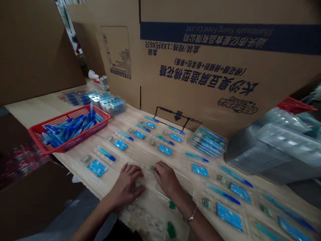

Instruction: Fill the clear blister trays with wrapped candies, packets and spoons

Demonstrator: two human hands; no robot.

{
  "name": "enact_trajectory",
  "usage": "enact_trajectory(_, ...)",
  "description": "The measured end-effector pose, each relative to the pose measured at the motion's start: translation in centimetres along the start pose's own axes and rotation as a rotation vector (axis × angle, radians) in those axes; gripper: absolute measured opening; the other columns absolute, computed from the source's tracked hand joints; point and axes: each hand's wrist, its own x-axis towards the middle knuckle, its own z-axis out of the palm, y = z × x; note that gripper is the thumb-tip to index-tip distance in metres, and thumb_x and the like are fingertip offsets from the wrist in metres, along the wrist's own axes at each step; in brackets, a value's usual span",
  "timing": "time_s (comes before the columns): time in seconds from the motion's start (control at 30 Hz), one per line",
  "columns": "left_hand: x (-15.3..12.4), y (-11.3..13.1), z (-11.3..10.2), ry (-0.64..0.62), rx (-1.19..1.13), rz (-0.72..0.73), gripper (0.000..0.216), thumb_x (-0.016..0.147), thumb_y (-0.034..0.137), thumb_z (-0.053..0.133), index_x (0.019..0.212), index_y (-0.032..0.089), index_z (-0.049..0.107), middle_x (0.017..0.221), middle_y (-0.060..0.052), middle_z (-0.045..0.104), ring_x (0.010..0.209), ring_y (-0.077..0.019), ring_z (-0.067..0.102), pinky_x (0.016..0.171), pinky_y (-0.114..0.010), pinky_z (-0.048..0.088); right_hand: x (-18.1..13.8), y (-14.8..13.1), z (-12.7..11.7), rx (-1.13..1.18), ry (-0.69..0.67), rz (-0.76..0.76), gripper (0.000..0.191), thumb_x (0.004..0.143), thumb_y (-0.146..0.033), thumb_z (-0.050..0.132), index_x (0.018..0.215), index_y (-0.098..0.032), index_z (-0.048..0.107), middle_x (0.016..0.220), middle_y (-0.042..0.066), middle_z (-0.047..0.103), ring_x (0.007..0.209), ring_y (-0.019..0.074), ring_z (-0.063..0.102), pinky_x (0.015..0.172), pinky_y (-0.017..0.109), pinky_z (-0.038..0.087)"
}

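Observation:
My right hand (165, 177) has its fingers pinched at a small green piece (151, 168), mostly hidden by the fingertips, over a clear plastic tray. To its left, my left hand (129, 184) rests low over the table with fingers curved and thumb apart, holding nothing that I can see. Around both hands lie clear trays in rows, with a blue pen (107, 154), a blue patterned packet (97, 167) and a small striped piece (208, 203) in several of them. Loose green pieces (171, 230) lie near my right forearm, in or under clear plastic.
A red basket (37, 142) of blue pens stands at the left. Stacks of filled trays sit behind it (112, 105) and against the cardboard wall (208, 142). Nested clear trays (273, 150) rise at the right. Printed cardboard (200, 90) closes off the table's back.

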Motion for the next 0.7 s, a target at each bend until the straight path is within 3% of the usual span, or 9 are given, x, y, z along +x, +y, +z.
enact_trajectory(0.17, 0.1, 0.2, 0.1, -0.003, 0.005, 0.011, 0.028, 0.070, 0.030, 0.066, 0.096, 0.022, 0.059, 0.109, -0.006, 0.059, 0.101, -0.0249, 0.051, 0.099, -0.047, 0.024, 0.5, 0.1, 0.6, -0.143, -0.080, 0.033, 0.015, 0.079, -0.004, 0.056, 0.078, -0.019, 0.058, 0.079, 0.003, 0.064, 0.075, 0.0176, 0.059, 0.068, 0.026, 0.045)
enact_trajectory(0.3, 0.2, -0.1, 0.0, -0.026, 0.030, 0.021, 0.027, 0.073, 0.034, 0.063, 0.096, 0.021, 0.059, 0.110, -0.008, 0.059, 0.100, -0.0251, 0.051, 0.097, -0.047, 0.027, -0.6, -0.1, -0.9, -0.111, -0.054, -0.040, 0.015, 0.080, -0.005, 0.055, 0.082, -0.019, 0.060, 0.086, 0.005, 0.065, 0.084, 0.0184, 0.060, 0.075, 0.028, 0.046)
enact_trajectory(0.4, 0.3, -0.1, 0.0, -0.044, 0.047, 0.028, 0.027, 0.076, 0.036, 0.061, 0.098, 0.020, 0.059, 0.112, -0.009, 0.059, 0.102, -0.0257, 0.050, 0.098, -0.047, 0.027, -3.8, 0.0, -3.4, -0.055, 0.057, -0.091, 0.014, 0.085, -0.010, 0.051, 0.089, -0.019, 0.061, 0.095, 0.007, 0.063, 0.091, 0.0193, 0.058, 0.080, 0.030, 0.046)
enact_trajectory(0.5, 0.5, 0.0, 0.1, -0.055, 0.054, 0.045, 0.030, 0.077, 0.037, 0.060, 0.101, 0.020, 0.058, 0.113, -0.009, 0.058, 0.103, -0.0257, 0.050, 0.098, -0.047, 0.028, -8.3, -0.1, -4.9, -0.066, 0.012, 0.003, 0.015, 0.088, -0.013, 0.047, 0.084, -0.020, 0.060, 0.079, 0.003, 0.060, 0.074, 0.0165, 0.059, 0.067, 0.026, 0.047)
enact_trajectory(0.6, 0.5, -0.1, 0.3, -0.057, 0.060, 0.068, 0.031, 0.078, 0.038, 0.060, 0.103, 0.020, 0.058, 0.113, -0.009, 0.059, 0.103, -0.0257, 0.051, 0.097, -0.047, 0.030, -11.9, -0.5, -4.1, -0.240, -0.070, 0.040, 0.017, 0.086, -0.009, 0.048, 0.087, -0.020, 0.061, 0.079, 0.003, 0.063, 0.069, 0.0166, 0.061, 0.062, 0.026, 0.047)
enact_trajectory(0.7, 0.3, -0.6, 0.4, -0.009, 0.059, 0.108, 0.031, 0.079, 0.039, 0.058, 0.104, 0.020, 0.057, 0.116, -0.010, 0.058, 0.108, -0.0261, 0.050, 0.097, -0.046, 0.032, -13.0, -0.6, -2.3, -0.460, -0.063, 0.065, 0.019, 0.082, -0.005, 0.050, 0.088, -0.019, 0.061, 0.083, 0.005, 0.065, 0.071, 0.0193, 0.062, 0.063, 0.029, 0.048)
